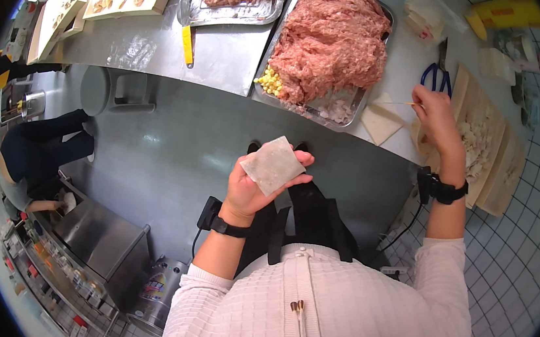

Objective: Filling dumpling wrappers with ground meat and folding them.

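A square, pale wonton wrapper (273, 165) lies across the palm and fingers of my left hand (241, 195), which is turned up and holds it in front of my body. Nothing shows on top of the wrapper. My right hand (438, 117) pinches a thin stick (395, 103) that points left, over more square wrappers (381, 124) at the table's edge. Left of them, a metal tray (362, 106) carries a big heap of pink minced meat (333, 37). Yellow corn kernels (268, 81) and pale pink pieces (337, 110) sit at its near end.
Blue-handled scissors (436, 77) lie beyond my right hand, and wooden trays (499, 150) stand to the right. A second meat tray (233, 16) and a yellow-handled tool (187, 47) are at the left. Another person (41, 151) works at the far left beside a stool (96, 91).
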The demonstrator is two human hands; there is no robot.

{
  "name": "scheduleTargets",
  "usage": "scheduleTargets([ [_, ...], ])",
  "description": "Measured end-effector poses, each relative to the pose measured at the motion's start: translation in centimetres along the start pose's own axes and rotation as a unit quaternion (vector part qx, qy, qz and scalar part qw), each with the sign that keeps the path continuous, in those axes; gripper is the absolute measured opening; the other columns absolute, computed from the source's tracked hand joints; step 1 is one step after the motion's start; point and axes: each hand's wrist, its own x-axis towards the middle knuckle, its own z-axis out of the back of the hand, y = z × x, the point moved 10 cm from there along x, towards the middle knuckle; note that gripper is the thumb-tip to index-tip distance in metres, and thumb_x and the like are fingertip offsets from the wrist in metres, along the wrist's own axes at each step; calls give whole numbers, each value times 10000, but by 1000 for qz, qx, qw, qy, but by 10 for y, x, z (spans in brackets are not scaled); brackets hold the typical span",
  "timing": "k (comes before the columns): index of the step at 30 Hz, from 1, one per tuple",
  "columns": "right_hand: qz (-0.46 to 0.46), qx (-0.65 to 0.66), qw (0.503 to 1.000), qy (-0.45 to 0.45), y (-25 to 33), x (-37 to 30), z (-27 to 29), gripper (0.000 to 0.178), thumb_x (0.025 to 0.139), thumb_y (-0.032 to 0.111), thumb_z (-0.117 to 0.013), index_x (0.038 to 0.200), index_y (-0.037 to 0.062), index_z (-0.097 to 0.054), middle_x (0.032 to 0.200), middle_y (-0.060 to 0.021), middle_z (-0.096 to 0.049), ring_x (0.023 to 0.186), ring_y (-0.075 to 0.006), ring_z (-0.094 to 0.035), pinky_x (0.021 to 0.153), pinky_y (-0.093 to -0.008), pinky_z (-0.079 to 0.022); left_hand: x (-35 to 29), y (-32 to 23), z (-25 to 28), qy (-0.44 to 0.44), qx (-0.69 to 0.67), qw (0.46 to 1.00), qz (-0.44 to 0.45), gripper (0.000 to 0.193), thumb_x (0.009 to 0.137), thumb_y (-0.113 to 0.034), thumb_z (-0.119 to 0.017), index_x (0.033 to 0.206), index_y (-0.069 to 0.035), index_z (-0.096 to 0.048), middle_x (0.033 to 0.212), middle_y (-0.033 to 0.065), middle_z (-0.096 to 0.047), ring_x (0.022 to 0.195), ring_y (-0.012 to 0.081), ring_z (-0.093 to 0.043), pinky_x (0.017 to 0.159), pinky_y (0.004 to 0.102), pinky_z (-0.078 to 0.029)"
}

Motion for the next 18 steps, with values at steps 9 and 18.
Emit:
scheduleTargets([
  [9,-155,534,825,99,73,-55,-3,218,950,53,-540,1161,71,-594,804,-55,-652,679,-124,-650,529,-226,-493,5,-19,9,-3,-5,1000,-22,606,903,-354,-343,1417,-33,-377,1367,286,-478,1335,461,-388,1074,607,-338],
  [18,-96,698,698,127,139,-60,-75,419,862,77,-590,1270,-6,-543,1034,-125,-640,1014,-253,-656,815,-327,-539,13,-25,47,-10,-66,997,-37,736,990,-599,-228,1403,-14,-397,1382,255,-473,1347,455,-368,1068,633,-325],
])
